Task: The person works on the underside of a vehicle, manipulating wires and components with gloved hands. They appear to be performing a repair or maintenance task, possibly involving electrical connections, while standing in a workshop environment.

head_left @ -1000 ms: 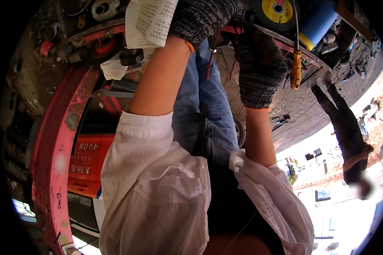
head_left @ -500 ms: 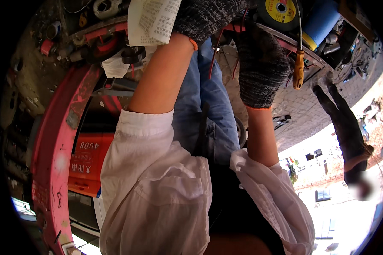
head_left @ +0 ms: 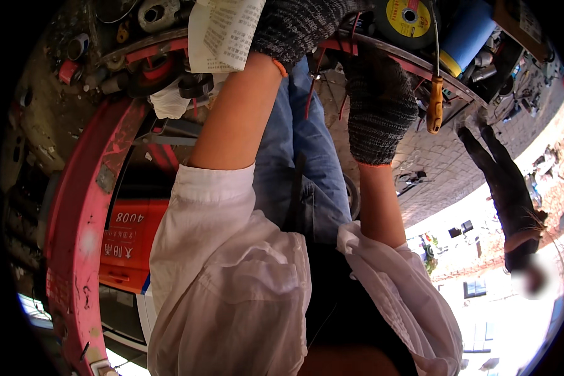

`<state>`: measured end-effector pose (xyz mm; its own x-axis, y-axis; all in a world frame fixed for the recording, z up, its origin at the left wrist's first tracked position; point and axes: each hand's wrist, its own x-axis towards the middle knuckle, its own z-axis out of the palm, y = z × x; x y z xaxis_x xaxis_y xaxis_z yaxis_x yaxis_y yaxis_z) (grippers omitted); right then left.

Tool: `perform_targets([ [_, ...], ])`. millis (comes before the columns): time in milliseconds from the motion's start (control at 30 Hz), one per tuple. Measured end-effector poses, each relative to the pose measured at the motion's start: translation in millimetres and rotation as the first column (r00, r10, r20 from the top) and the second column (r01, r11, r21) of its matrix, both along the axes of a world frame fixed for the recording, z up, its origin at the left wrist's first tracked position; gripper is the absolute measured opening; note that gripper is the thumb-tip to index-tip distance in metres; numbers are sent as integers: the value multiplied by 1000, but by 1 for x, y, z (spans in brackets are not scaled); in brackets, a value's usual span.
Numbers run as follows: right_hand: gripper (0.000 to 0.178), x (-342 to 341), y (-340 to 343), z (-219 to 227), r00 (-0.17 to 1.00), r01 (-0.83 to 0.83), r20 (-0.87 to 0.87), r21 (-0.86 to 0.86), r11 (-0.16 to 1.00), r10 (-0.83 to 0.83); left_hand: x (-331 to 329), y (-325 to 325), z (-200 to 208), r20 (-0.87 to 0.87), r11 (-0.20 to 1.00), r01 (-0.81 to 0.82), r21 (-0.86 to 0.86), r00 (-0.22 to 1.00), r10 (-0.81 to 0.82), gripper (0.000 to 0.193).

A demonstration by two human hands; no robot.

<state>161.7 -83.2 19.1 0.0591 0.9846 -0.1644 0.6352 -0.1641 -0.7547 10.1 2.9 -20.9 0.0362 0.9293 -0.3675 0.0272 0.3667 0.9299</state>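
My left hand (head_left: 304,28), in a dark knitted glove, reaches across the red edge (head_left: 338,45) of a cluttered bench at the top; its fingers are largely hidden or out of the picture. Lower and to its right, my right hand (head_left: 382,103) wears a matching glove and appears curled at that edge, with what it grips lost in shadow. Thin red wires (head_left: 311,94) hang between the two hands. Beside my left wrist is a printed white sheet (head_left: 222,37). A screwdriver with an orange-brown handle (head_left: 435,108) juts over the edge right of my right hand.
Behind the screwdriver lie a disc with a yellow label (head_left: 408,17) and a blue cylinder (head_left: 471,41). Black tape (head_left: 195,86) hangs below the bench. A red metal beam (head_left: 75,213) and an orange vehicle (head_left: 126,250) are left. Another person (head_left: 511,182) stands at right.
My right hand has shifted slightly left. My left hand has barely moved. The bench and the things on it sit marginally differently in the picture.
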Motion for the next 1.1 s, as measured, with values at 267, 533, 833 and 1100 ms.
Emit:
perform_targets([
  [267, 30, -6, 2, 10, 764, 341, -502, -220, 914, -406, -9, -5, 14, 552, 988, -12, -154, 828, 97, 27],
  [533, 22, 25, 18, 23, 977, -34, -214, -205, 978, -11, -11, -8, 8, 604, 978, 33, -208, 791, 102, 32],
  [833, 23, 30, 26, 19, 995, -95, -40, -266, 959, 88, -10, -2, 29, 273, 982, 170, -85, 951, -141, 32],
  [1100, 22, 14, 19, 11, 973, -152, 162, -89, 984, 165, -7, -12, 32, 181, 990, 109, -89, 979, -92, 30],
])
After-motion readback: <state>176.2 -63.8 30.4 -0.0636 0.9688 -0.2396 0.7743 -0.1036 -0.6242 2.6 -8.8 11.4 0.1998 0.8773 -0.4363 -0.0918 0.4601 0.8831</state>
